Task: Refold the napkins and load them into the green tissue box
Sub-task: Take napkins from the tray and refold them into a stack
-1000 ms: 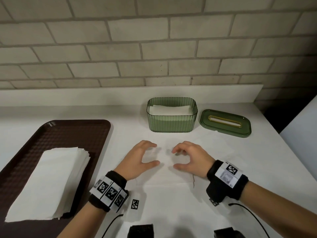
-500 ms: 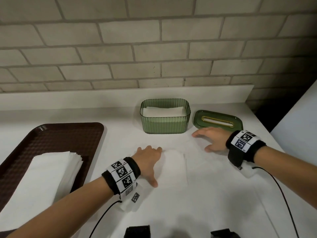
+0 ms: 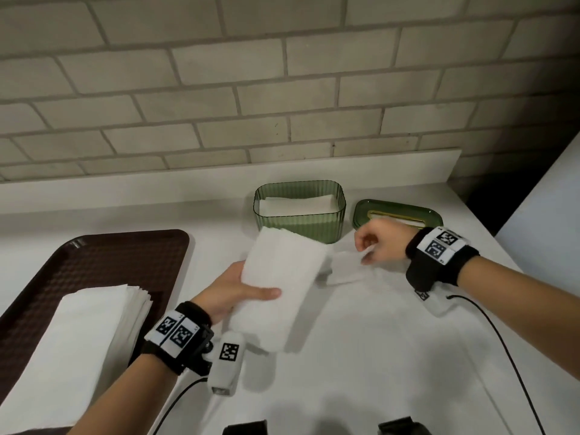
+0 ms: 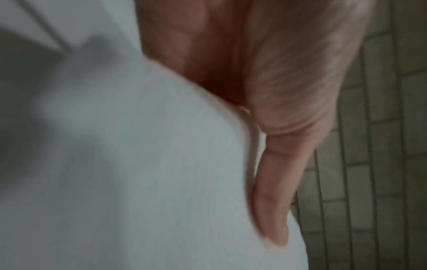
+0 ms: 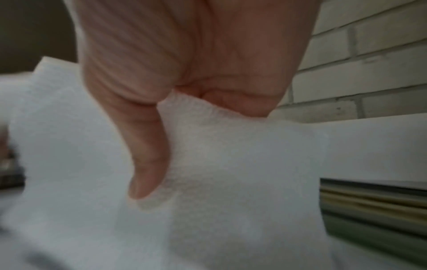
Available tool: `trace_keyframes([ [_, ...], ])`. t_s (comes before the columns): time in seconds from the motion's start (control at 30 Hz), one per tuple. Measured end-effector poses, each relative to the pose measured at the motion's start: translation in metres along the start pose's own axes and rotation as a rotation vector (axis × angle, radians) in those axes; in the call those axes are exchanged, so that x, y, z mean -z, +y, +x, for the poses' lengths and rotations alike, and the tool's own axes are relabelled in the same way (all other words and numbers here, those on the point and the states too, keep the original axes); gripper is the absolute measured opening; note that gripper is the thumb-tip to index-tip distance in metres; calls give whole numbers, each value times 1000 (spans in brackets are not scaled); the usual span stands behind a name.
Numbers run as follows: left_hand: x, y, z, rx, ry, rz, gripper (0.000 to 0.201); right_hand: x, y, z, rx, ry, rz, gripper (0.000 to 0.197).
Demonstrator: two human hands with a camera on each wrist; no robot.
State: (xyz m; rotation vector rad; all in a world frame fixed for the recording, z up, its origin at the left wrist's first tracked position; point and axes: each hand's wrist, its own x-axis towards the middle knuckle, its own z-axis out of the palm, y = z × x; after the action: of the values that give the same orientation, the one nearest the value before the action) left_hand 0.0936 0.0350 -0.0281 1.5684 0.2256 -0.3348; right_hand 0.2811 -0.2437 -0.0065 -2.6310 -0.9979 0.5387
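White counter (image 3: 361, 356); wrist views show thumbs pinching napkin (image 3: 282, 284)

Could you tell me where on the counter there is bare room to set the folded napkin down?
Bare counter lies nearest the person, between the two forearms, and between the brown tray and the green tissue box. It is crowded in front of the box, where the left hand and right hand hold napkins.

Head high; wrist views close-up.
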Motion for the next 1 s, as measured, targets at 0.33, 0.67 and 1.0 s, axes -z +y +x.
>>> trace_keyframes([
  [0.33,-21,11,5,-3,89,-693,43,16,-97,-39,41,343,1103,20],
  [0.67,-37,19,9,-128,60,-826,97,-35,-129,-2,-51,235,744,36],
  [1.0,-33,11,11,-93,159,-612,41,-37,-118,-4,47,324,781,53],
])
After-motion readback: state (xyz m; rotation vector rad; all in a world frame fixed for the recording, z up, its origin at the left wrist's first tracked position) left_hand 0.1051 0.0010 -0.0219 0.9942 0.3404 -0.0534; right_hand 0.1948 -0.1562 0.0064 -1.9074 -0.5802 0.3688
